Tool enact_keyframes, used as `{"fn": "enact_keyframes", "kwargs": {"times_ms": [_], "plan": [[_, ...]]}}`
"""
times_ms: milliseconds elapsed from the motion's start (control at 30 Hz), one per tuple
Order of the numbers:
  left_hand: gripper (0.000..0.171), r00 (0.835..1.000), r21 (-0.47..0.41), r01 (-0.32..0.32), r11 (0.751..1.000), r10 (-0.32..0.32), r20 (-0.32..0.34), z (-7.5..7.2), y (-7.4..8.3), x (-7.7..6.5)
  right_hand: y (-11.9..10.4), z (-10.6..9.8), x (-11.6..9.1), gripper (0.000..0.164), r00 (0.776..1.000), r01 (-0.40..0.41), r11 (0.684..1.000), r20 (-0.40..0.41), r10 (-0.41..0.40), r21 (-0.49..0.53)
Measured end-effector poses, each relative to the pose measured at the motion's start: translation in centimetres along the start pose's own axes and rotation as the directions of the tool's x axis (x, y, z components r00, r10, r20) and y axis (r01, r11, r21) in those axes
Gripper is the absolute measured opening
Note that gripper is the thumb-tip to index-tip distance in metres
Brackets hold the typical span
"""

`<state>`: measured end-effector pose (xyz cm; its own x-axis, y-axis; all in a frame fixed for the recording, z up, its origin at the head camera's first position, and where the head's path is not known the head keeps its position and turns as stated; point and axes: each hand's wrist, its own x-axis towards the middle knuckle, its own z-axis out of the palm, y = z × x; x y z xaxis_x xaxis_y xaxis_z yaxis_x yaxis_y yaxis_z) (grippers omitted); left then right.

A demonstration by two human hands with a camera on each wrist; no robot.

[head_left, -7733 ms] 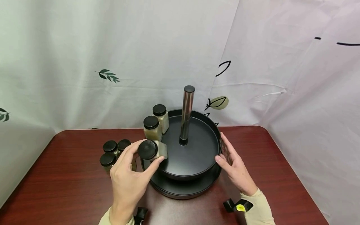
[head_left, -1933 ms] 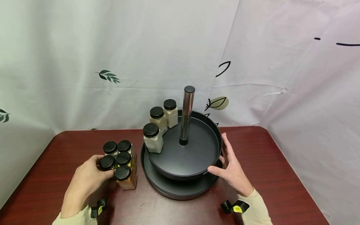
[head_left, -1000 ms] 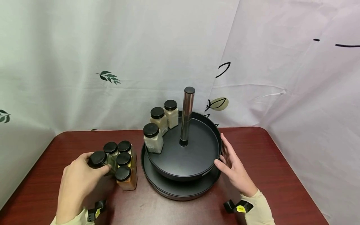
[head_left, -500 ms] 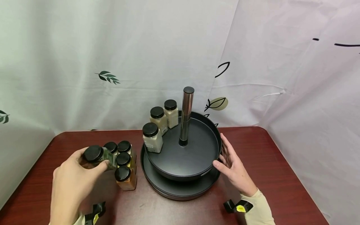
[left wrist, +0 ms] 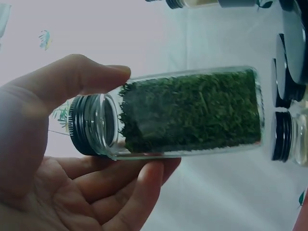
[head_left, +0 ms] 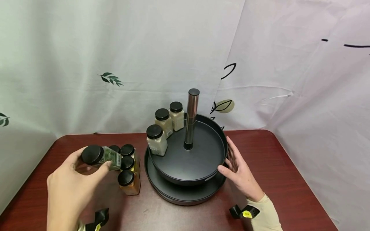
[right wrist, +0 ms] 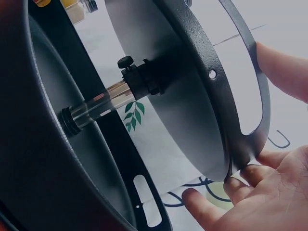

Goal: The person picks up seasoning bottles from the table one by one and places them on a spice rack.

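In the head view my left hand [head_left: 72, 184] pinches a square glass spice jar [head_left: 112, 158] of green dried herb between thumb and fingers. The jar is off the table and tilted, its black lid towards my palm. The left wrist view shows the green flakes [left wrist: 192, 113] filling most of the glass. At the right, my right hand [head_left: 241, 173] touches the rim of the upper tray [head_left: 202, 166] of a black two-tier turntable, fingers along its outer side. In the right wrist view the thumb [right wrist: 284, 72] meets the slotted rim. Three pale-filled jars [head_left: 157, 146] stand on the upper tray's left side.
Several black-lidded spice jars [head_left: 130, 186] stand close together on the dark red table [head_left: 260, 154], left of the turntable. The wider lower tray [head_left: 185, 195] lies beneath the upper one. A metal post [head_left: 191, 118] rises from the middle. A white curtain [head_left: 115, 48] hangs behind.
Earlier my left hand placed a pale jar on the upper tray, whose jars then shifted backward. Since then it has gripped the green herb jar, lifted it and drawn it leftward, tilting it.
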<state>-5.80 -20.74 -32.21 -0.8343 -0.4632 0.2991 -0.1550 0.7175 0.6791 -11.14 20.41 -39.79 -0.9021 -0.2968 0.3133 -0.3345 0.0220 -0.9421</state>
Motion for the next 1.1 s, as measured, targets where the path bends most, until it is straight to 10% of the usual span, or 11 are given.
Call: {"fn": "enact_keyframes", "kwargs": {"times_ms": [633, 1100], "plan": [[0.052, 0.983, -0.206, -0.096, 0.974, 0.060, -0.173, 0.4, 2.8, -1.8, 0.0, 0.2, 0.0, 0.089, 1.000, 0.019, 1.000, -0.009, -0.019, 0.020], [0.058, 0.935, -0.295, -0.335, 0.895, 0.279, -0.217, 1.3, 4.0, -2.6, -0.1, 0.2, 0.0, 0.088, 1.000, 0.023, 1.000, -0.008, -0.023, 0.014]]}}
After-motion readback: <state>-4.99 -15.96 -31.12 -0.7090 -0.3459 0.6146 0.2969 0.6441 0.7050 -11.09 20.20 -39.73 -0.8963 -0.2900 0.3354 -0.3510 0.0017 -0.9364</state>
